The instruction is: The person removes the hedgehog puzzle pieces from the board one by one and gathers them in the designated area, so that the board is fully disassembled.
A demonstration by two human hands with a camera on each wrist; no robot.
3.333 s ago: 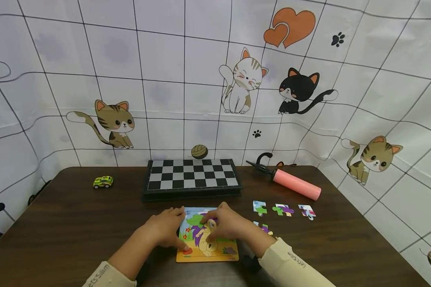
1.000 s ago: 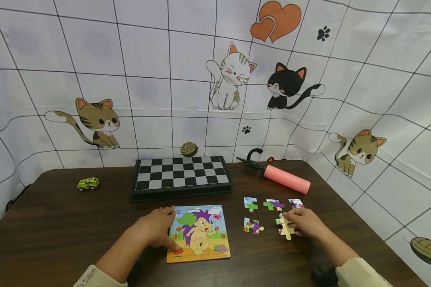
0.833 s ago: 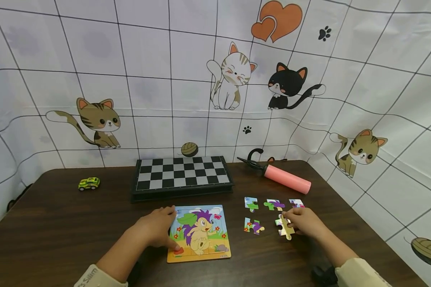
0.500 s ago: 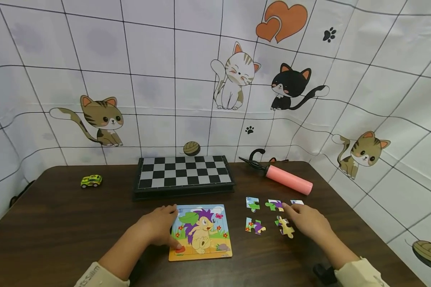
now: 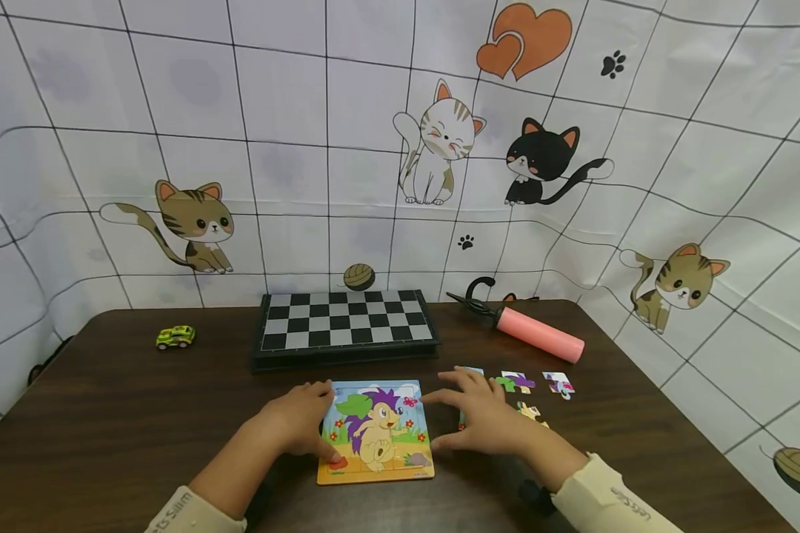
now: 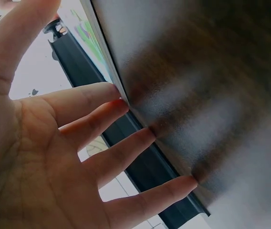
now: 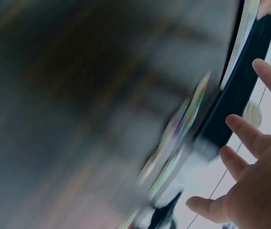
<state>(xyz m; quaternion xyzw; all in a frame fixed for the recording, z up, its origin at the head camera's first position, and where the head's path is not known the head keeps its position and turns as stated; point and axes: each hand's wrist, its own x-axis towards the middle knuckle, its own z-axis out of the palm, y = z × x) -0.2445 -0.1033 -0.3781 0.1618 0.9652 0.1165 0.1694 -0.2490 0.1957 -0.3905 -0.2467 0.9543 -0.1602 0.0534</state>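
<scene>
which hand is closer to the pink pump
Right. The right hand hovers open between the puzzle board and the loose pieces, nearer the pink pump at the table's far right. The left hand rests on the board's left edge, farther away.

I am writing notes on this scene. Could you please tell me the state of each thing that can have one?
Left hand: open, fingers on the puzzle board's left edge.
Right hand: open, spread, empty.
Puzzle board: flat; picture mostly filled.
Loose pieces: flat, outside the board.
Chessboard case: closed.
Toy car: upright on its wheels.
Pink pump: lying down.
</scene>
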